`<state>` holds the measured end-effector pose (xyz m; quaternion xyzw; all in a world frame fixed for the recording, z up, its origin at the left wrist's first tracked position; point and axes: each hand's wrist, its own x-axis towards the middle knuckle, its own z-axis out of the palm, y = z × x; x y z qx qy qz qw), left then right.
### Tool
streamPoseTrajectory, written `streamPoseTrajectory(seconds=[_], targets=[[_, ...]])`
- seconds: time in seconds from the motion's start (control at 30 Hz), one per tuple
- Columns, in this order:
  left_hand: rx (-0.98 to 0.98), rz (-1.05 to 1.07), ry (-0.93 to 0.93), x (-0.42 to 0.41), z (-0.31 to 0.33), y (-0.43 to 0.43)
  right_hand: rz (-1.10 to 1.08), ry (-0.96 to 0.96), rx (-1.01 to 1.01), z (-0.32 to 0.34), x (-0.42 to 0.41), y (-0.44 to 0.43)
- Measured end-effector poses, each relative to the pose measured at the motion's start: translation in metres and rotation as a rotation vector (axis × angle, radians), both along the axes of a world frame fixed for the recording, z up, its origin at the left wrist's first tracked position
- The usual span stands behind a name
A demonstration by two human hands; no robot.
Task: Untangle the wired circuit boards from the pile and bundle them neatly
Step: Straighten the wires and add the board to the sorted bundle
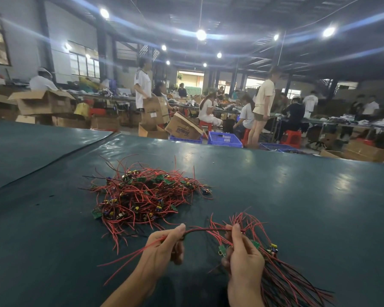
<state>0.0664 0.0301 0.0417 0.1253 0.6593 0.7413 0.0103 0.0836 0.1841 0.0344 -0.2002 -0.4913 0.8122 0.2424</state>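
Our left hand (164, 247) pinches one end of a red-and-black strand (208, 230). Our right hand (245, 260) grips the bundle (290, 282) of wired circuit boards, with the thumb pressed on that same strand where it joins the rest. The pile (142, 196) lies just beyond on the dark green worktop (297, 185), apart from both hands.

To do this step well, we judge, we should draw the strand taut and lay it along the bundle's other leads. That way the boards sit together and the tails run one way (a slack strand would likely loop round its neighbours). Loose tails below the left hand lie near the pile's stray wires and could snag there.

Farther off are cardboard boxes (42, 103), blue crates (225, 139) and other people, none of them in our way.
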Motion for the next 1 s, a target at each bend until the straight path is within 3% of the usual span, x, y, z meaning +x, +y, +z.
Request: streamPoseTrajectory(seconds=[0.27, 0.4, 0.57, 0.73, 0.9, 1.0], targets=[[0.043, -0.129, -0.086, 0.002, 0.000, 0.001, 0.339, 0.064, 0.467, 0.005, 0.020, -0.038], [-0.094, -0.234, -0.060, 0.003, -0.003, 0.003, 0.447, 0.004, 0.531, 0.003, 0.025, -0.045], [-0.182, -0.236, -0.030, 0.002, -0.004, 0.001, 0.483, -0.080, 0.436, 0.006, 0.024, -0.042], [-0.275, -0.222, 0.092, 0.001, -0.004, -0.001, 0.359, -0.221, 0.241, 0.009, 0.020, -0.035], [-0.667, 0.255, 0.449, -0.011, -0.008, -0.024, 0.205, -0.187, -0.273, 0.006, 0.013, -0.018], [-0.850, 0.561, 0.687, -0.021, -0.007, -0.040, 0.164, -0.126, -0.439, 0.007, 0.012, -0.009]])
